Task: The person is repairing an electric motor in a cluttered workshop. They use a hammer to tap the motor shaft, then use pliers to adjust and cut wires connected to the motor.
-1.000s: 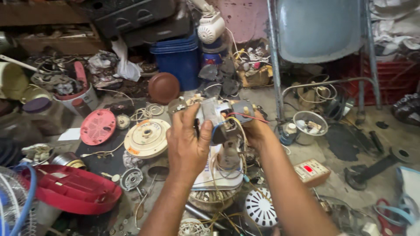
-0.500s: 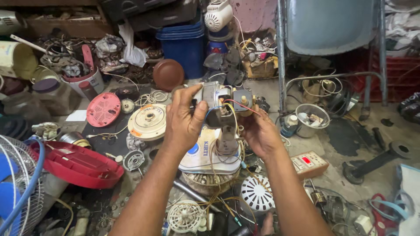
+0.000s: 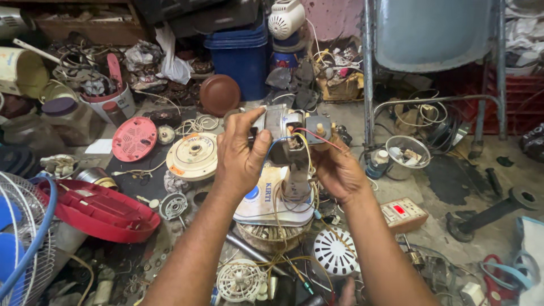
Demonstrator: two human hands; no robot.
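Observation:
I hold a small grey fan motor [image 3: 286,127] with red, blue and yellow wires above the cluttered floor. My left hand [image 3: 241,153] grips its left side, thumb pressed on the casing. My right hand [image 3: 334,167] cups it from the right and below, fingers among the loose wires. Under the motor stands a white fan base [image 3: 277,198] on a round metal part, with yellow wires trailing down.
Around me lie a cream round cover [image 3: 192,156], a pink disc [image 3: 134,139], a red fan housing [image 3: 99,209], a fan grille [image 3: 22,238], a white vented cap [image 3: 335,252], a metal bowl [image 3: 407,153], a switch box [image 3: 402,214], a blue bin [image 3: 243,54] and a chair frame [image 3: 368,73].
The view has shifted slightly, and the motor sits a little higher in frame. Both hands keep their grip on it; my left thumb has moved onto the casing.

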